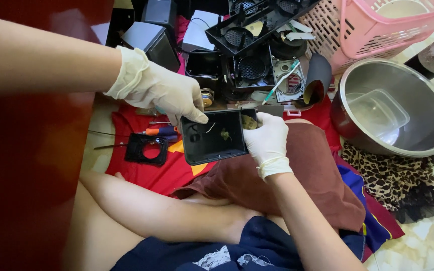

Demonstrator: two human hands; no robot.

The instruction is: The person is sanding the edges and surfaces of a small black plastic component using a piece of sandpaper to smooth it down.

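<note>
Gloved hands work on an open black plastic box shell point(214, 136) held over the lap, above the red cloth point(151, 170) on the floor.

The right hand point(267, 138), in a white latex glove, clamps the shell's right edge; the left hand point(164, 93) pinches narrowly at its far left rim, fingertips point(197, 116) just inside. A steady hold with the right and small, gentle pulls with the left would likely spare the thin wires inside. Nearby lie a smooth steel bowl point(423, 128), a pink lattice plastic basket point(357, 30), and a matte black square frame point(146, 149).
</note>
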